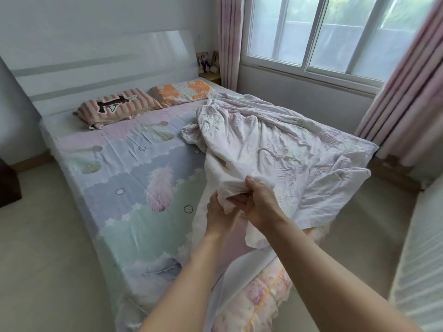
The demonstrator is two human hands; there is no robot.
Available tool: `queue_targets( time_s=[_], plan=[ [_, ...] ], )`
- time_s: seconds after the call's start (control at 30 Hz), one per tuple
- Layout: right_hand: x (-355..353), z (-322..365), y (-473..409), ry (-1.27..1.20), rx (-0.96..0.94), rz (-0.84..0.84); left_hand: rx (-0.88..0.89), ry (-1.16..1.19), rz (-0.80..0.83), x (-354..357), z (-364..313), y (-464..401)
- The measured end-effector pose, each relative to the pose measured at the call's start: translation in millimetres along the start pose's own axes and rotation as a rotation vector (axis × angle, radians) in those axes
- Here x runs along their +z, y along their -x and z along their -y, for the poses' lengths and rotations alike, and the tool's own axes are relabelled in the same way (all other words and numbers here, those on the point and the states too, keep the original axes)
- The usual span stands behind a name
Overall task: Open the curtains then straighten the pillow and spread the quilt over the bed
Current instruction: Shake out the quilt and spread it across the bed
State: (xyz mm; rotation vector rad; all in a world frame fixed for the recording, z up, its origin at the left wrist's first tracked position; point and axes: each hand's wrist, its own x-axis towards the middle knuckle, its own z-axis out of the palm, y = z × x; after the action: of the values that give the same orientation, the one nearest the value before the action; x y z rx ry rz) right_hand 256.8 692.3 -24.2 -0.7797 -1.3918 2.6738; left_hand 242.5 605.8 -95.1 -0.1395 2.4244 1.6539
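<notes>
While the quilt (275, 149) lies bunched on the window side of the bed (124, 188), its near edge is gripped by both hands at the foot. The left hand (219, 216) is curled round a fold from below; the right hand (260, 204) is closed on the gathered cloth just beside it, apparently so that an edge can be found for spreading. The curtains (405, 97) are drawn back to either side of the window (335, 37). The striped pillow (117, 106) and the orange pillow (182, 92) lie side by side against the headboard (100, 65). Spreading is judged not yet done; the feather-print sheet (134, 164) is left largely uncovered.
</notes>
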Motion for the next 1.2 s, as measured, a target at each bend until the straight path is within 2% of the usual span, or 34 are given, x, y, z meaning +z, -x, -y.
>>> queue_targets(
  time_s=[0.03, 0.13, 0.23, 0.33, 0.5, 0.53, 0.57, 0.6, 0.7, 0.77, 0.83, 0.87, 0.93, 1.0, 1.03, 1.1, 1.17, 1.2],
  plan=[
    [-1.0, -0.9, 2.6, -0.050, -0.004, 0.025, -0.009, 0.042, -0.023, -5.6, 2.8, 0.3],
    [-9.8, 0.0, 5.7, -0.146, -0.039, 0.081, 0.053, 0.017, -0.236, -25.5, 3.4, 2.0],
    [-20.5, -11.4, 6.9, -0.068, -0.063, 0.042, 0.092, 0.048, -0.374, -37.4, -14.2, 7.4],
    [-33.7, -32.4, 11.4, 0.301, -0.044, 0.130, 0.175, 0.113, -0.352, -43.3, -43.7, 12.8],
    [-24.2, -84.1, 35.5, 1.069, 0.014, 0.397, 0.156, 0.164, -0.113, -40.6, -59.2, 32.0],
    [-20.0, -96.7, 38.4, 1.185, 0.007, 0.416, 0.142, 0.175, -0.077, -40.9, -57.6, 39.3],
    [-13.4, -109.8, 41.6, 1.212, -0.020, 0.359, 0.131, 0.185, -0.043, -44.0, -55.0, 48.1],
    [-7.0, -117.1, 46.3, 1.151, -0.071, 0.294, 0.127, 0.195, -0.015, -46.5, -53.6, 55.8],
    [12.0, -131.0, 57.3, 0.623, -0.140, 0.119, 0.147, 0.177, 0.055, -67.1, -41.3, 70.8],
    [19.8, -132.9, 66.4, 0.330, -0.137, -0.014, 0.169, 0.210, 0.191, -90.4, -27.9, 75.3],
    [28.9, -141.6, 68.9, 0.179, -0.142, -0.057, 0.197, 0.278, 0.297, -118.0, -6.0, 77.4],
    [35.5, -144.7, 76.8, 0.073, -0.127, -0.059, 0.216, 0.264, 0.277, -132.6, 6.8, 79.4],
    [42.6, -152.2, 86.2, -0.096, -0.075, -0.060, 0.184, 0.155, 0.124, -151.7, 38.6, 74.6],
    [53.8, -157.8, 100.9, -0.199, -0.024, -0.049, 0.025, 0.160, 0.062, -163.6, 71.0, 63.2],
    [62.3, -164.2, 112.0, -0.228, -0.009, -0.048, -0.094, 0.257, 0.103, -169.0, 87.3, 57.8],
    [69.2, -172.9, 122.8, -0.262, 0.028, -0.048, -0.355, 0.488, 0.299, -173.5, 97.0, 59.0],
    [75.2, -179.7, 136.3, -0.267, 0.053, -0.038, -0.488, 0.710, 0.473, -185.6, 90.1, 72.3],
    [75.7, -180.9, 141.6, -0.250, 0.060, -0.031, -0.517, 0.822, 0.502, -190.3, 89.5, 73.9]
  ],
)
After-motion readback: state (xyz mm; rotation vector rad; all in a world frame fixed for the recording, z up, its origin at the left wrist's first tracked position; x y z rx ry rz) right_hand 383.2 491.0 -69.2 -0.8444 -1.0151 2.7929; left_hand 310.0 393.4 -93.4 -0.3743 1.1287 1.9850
